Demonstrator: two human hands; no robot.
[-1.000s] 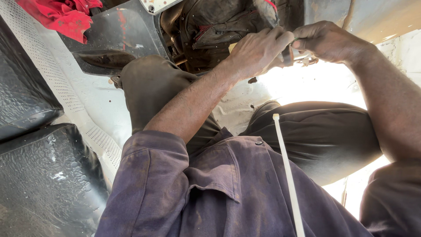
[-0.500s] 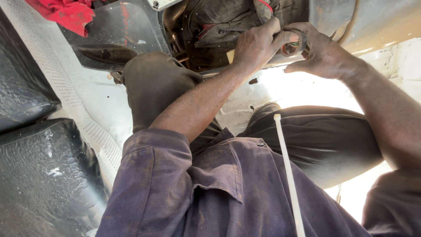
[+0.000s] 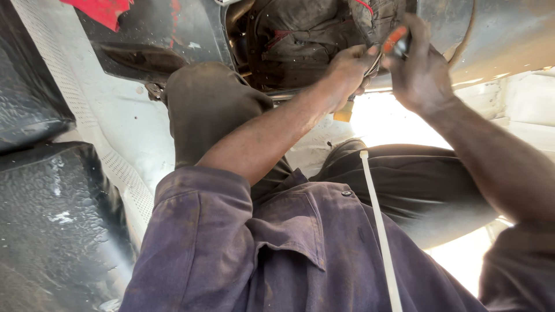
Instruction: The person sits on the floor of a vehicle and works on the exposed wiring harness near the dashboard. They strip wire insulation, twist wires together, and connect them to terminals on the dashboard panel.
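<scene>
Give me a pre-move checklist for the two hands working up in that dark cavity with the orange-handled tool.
1. Left hand braced against the dark cavity: ok.
2. Right hand closed on the orange-handled tool: ok.
3. Tool tip seated on its target: cannot tell, hidden by the fingers.
4. Yellowish piece under the left hand secured: cannot tell.
5. White zip tie lying on the blue shirt within reach: ok.
6. Work area lit: not ok, glare behind and a dark cavity.

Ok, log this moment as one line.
left hand: on wiring under dash | right hand: holding orange-handled tool | white cable tie: on lap
</scene>
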